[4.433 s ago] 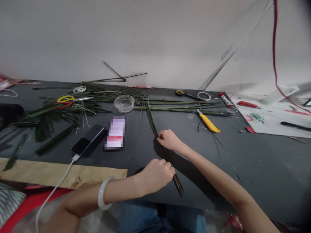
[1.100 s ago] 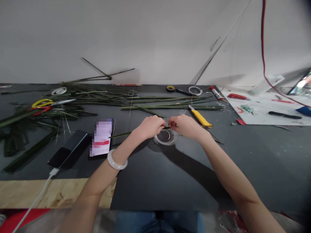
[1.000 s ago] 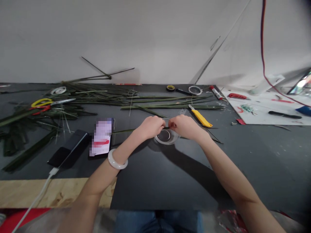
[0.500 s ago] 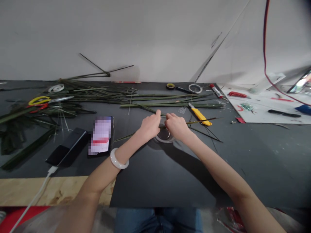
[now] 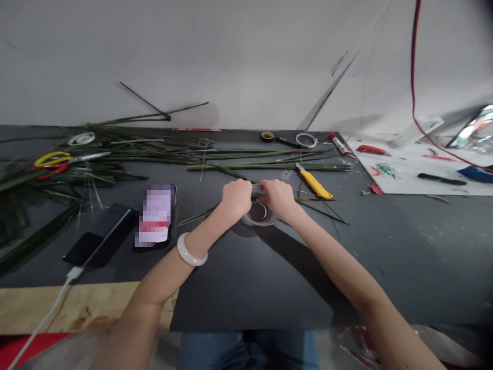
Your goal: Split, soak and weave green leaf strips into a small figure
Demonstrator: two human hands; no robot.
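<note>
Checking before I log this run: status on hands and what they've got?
Left hand and right hand together above clear bowl. Both on green leaf strip. Yellow cutter just beyond right hand.

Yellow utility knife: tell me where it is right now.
In the head view, the yellow utility knife lies on the dark tabletop, up and to the right of the person's right hand, just below the long green stalks.

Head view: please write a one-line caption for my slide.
The left hand and right hand hold a green leaf strip over a clear plastic bowl on a dark table.
</note>
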